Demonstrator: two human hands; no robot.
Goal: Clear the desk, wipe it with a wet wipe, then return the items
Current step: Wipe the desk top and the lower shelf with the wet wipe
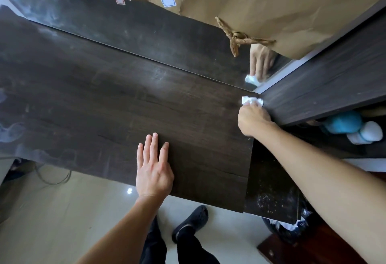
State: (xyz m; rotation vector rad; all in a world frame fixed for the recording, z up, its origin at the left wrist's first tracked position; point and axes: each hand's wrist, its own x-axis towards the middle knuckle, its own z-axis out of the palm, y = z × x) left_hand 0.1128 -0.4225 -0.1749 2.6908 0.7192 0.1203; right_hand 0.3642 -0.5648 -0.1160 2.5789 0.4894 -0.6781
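A: Where is the wet wipe point(251, 101)?
B: It is scrunched up in the right hand point(253, 120), fingers curled round it, in the far right corner of the desk point(125, 96), by the mirror point(146, 33).
A: And the left hand point(153, 167)?
B: Flat on the desk, fingers straight and a little apart. I think it is best to press down and rub right into that corner, then wipe in long rows.

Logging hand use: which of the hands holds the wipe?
The right hand grips the crumpled white wipe; the left hand lies flat on the desk, holding nothing.
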